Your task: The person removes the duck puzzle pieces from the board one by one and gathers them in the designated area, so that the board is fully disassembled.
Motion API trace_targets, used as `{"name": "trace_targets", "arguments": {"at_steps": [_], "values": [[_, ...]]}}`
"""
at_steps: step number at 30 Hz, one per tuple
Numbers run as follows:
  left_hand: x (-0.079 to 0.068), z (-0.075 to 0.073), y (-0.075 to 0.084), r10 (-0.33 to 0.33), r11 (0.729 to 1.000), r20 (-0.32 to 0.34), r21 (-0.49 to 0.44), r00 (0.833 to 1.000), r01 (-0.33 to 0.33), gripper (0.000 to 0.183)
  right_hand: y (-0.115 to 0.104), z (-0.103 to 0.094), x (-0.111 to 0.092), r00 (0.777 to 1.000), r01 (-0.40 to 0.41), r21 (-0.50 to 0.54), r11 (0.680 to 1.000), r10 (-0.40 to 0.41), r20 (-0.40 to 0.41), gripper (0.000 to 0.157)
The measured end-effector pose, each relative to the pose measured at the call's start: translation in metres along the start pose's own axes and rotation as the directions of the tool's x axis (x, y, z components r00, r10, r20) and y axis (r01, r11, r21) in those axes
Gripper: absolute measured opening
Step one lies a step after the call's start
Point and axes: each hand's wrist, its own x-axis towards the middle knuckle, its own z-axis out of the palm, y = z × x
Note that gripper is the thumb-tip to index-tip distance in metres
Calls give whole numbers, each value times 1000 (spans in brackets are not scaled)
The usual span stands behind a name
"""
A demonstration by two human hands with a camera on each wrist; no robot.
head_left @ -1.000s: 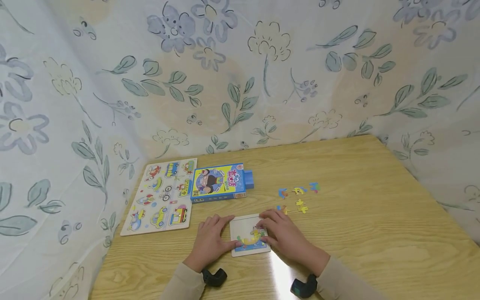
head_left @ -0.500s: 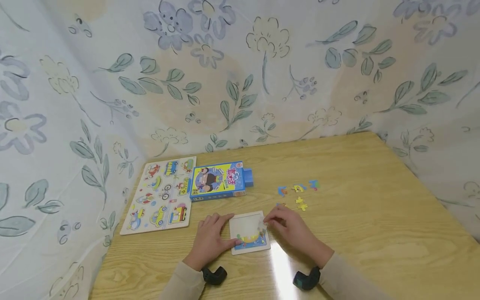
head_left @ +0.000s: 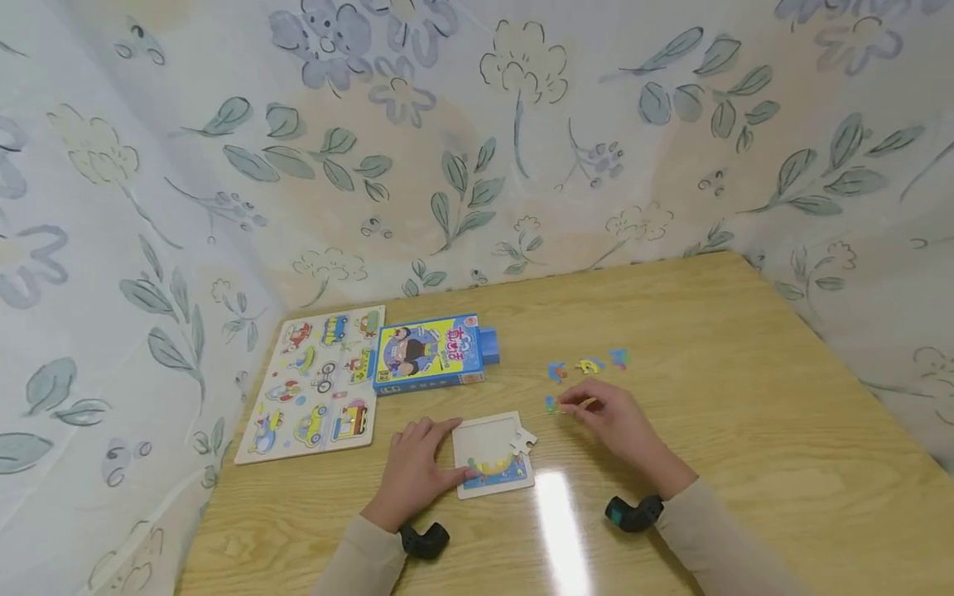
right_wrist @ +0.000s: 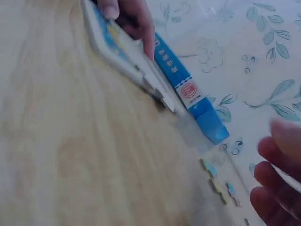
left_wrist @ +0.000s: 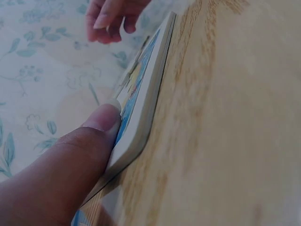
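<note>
My left hand (head_left: 417, 468) holds a small jigsaw puzzle tray (head_left: 473, 494) by its left side, thumb on the near part and index finger at the far corner. Blue and yellow pieces fill the tray's near part. A pale jigsaw piece (head_left: 524, 441), its picture not visible, lies tilted over the right rim. To the right, my right hand (head_left: 614, 422) hovers with loosely bent fingers by a blue-green jigsaw piece (head_left: 551, 404). In the right wrist view a gap shows between these blurred fingers (right_wrist: 270, 172) and the loose pieces (right_wrist: 217, 184).
Beyond the right hand lie three more loose pieces: blue-orange (head_left: 557, 371), yellow (head_left: 588, 365) and blue-green (head_left: 619, 358). A blue and yellow card box (head_left: 428, 352) stands behind the tray. At the left is a vehicle puzzle board (head_left: 313, 385). Floral cloth (head_left: 477, 165) hangs behind the table.
My right hand has let go of the pale piece at the tray's right rim and moved right and away from me, to the loose pieces. The left hand stays on the tray.
</note>
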Motion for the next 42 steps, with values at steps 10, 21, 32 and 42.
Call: {"name": "trace_targets", "arguments": {"at_steps": [10, 21, 32, 42], "values": [[0, 1, -2, -16, 1000, 17, 8, 1000, 15, 83, -6, 34, -6, 932, 313, -261, 913, -242, 271, 28], [2, 1, -2, -14, 1000, 25, 3, 1000, 14, 82, -4, 36, -5, 877, 428, -162, 889, -365, 312, 13], [-1, 4, -4, -1, 1000, 6, -6, 1000, 1, 82, 0, 22, -5, 920, 318, -50, 947, -296, 256, 22], [1, 1, -2, -7, 1000, 17, -1, 1000, 7, 82, 47, -78, -11, 956, 180, -495, 850, -270, -115, 31]]}}
